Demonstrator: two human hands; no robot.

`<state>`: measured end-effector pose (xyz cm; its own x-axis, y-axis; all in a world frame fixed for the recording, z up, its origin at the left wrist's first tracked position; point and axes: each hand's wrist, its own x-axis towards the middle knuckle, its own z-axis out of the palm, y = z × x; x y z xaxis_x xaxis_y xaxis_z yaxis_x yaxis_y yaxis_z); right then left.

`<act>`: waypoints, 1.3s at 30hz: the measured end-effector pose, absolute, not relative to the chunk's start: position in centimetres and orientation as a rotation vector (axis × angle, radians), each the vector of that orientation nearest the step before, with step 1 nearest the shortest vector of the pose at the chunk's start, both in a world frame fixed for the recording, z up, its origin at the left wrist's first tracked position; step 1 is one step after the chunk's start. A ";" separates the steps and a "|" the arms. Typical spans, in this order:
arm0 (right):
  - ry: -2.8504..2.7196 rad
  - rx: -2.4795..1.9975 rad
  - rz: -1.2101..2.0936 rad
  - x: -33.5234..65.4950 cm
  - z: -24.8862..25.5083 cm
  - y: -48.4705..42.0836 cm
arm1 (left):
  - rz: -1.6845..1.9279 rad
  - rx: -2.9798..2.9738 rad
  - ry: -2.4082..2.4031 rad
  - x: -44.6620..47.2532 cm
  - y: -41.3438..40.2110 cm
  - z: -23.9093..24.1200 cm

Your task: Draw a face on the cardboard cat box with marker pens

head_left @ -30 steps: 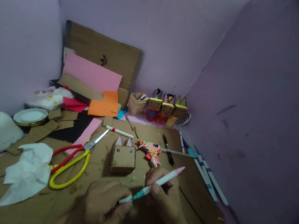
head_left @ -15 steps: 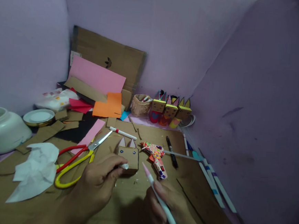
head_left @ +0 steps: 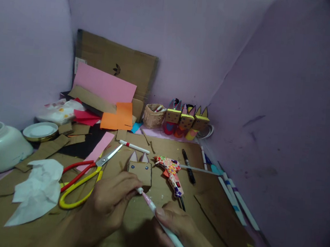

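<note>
My right hand (head_left: 174, 227) is closed around a white marker (head_left: 170, 234) with a pale pink tip and a teal rear end. Pinched between the thumb and fingers of my left hand (head_left: 113, 203) is a white marker cap (head_left: 139, 190), mostly hidden by the fingers. The marker's pink tip meets the open end of this cap; whether it has gone inside I cannot tell. Just behind my left hand stands a small cardboard box figure (head_left: 139, 173) with two pointed ears and googly eyes. A flower-patterned glue gun (head_left: 171, 171) lies beyond my right hand.
Red-and-yellow-handled scissors (head_left: 92, 175) and crumpled white tissue (head_left: 38, 189) lie at left, near a white jar (head_left: 5, 149). A wicker basket (head_left: 154, 117) and several eared figures (head_left: 186, 119) stand at the back. A black marker (head_left: 188, 166) and several white markers (head_left: 242, 205) lie at right.
The marker in my right hand has moved left so its pink tip meets the cap. My left hand has lowered the cap slightly and turned it toward the marker.
</note>
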<state>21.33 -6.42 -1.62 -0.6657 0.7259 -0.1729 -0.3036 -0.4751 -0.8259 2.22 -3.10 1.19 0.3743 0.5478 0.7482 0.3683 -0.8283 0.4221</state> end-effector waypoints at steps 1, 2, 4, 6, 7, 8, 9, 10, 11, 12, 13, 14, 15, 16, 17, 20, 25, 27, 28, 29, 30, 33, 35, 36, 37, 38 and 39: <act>-1.070 -0.701 2.154 21.4 -1.7 -6.4 | 1.455 2.457 0.823 2.2 -3.1 1.2; -1.076 -0.708 2.151 21.4 -1.7 -6.4 | 1.464 2.463 0.826 2.2 -3.1 1.3; -1.081 -0.719 2.155 21.5 -1.7 -6.5 | 1.471 2.467 0.834 2.2 -3.0 1.3; -1.066 -0.744 2.165 21.5 -1.6 -6.5 | 1.467 2.478 0.827 2.1 -3.0 1.2; -1.056 -0.752 2.174 21.5 -1.5 -6.5 | 1.467 2.494 0.816 2.1 -2.9 1.1; -1.044 -0.757 2.187 21.4 -1.4 -6.5 | 1.476 2.515 0.800 2.0 -2.9 1.0; -1.030 -0.760 2.205 21.3 -1.2 -6.4 | 1.482 2.542 0.791 2.0 -2.9 0.9; -1.017 -0.758 2.223 21.3 -1.1 -6.3 | 1.487 2.572 0.792 1.9 -2.9 0.8; -1.010 -0.750 2.251 21.2 -1.1 -6.2 | 1.490 2.603 0.799 1.9 -3.0 0.8; -0.996 -0.742 2.278 21.2 -1.1 -6.1 | 1.490 2.630 0.813 1.8 -3.0 0.7; -0.981 -0.732 2.302 21.3 -1.1 -6.0 | 1.485 2.652 0.827 1.7 -3.1 0.7; -0.963 -0.717 2.322 21.3 -1.2 -5.8 | 1.473 2.672 0.839 1.7 -3.1 0.7; -0.941 -0.688 2.353 21.4 -1.3 -5.7 | 1.460 2.694 0.841 1.6 -3.2 0.7; -0.920 -0.653 2.393 21.5 -1.5 -5.6 | 1.447 2.718 0.836 1.5 -3.2 0.6; -0.896 -0.614 2.437 21.5 -1.6 -5.5 | 1.426 2.748 0.827 1.4 -3.3 0.6; -0.844 -0.519 2.534 21.7 -1.9 -5.2 | 1.347 2.870 0.793 1.2 -3.4 0.5; -0.804 -0.431 2.548 21.7 -2.1 -5.2 | 1.265 2.974 0.794 1.2 -3.6 0.9; -0.810 -0.393 2.517 21.7 -2.3 -5.2 | 1.265 2.965 0.806 1.3 -3.6 0.9; -0.817 -0.381 2.508 21.7 -2.4 -5.2 | 1.271 2.959 0.806 1.3 -3.6 0.8; -0.826 -0.372 2.503 21.7 -2.4 -5.2 | 1.275 2.953 0.802 1.3 -3.7 0.8; -0.834 -0.366 2.502 21.7 -2.5 -5.2 | 1.275 2.948 0.794 1.3 -3.7 0.7; -0.857 -0.328 2.508 21.7 -2.4 -5.2 | 1.268 2.929 0.779 1.3 -3.8 0.6; -0.848 -0.318 2.521 21.7 -2.3 -5.2 | 1.281 2.901 0.796 1.4 -3.9 0.7; -0.826 -0.314 2.539 21.7 -2.3 -5.2 | 1.298 2.873 0.807 1.5 -4.0 0.7; -0.798 -0.303 2.563 21.7 -2.3 -5.1 | 1.318 2.834 0.817 1.6 -4.0 0.8; -0.769 -0.287 2.595 21.7 -2.4 -5.1 | 1.340 2.789 0.826 1.7 -3.9 0.8; -0.742 -0.252 2.626 21.7 -2.5 -5.0 | 1.361 2.744 0.833 1.8 -3.9 0.9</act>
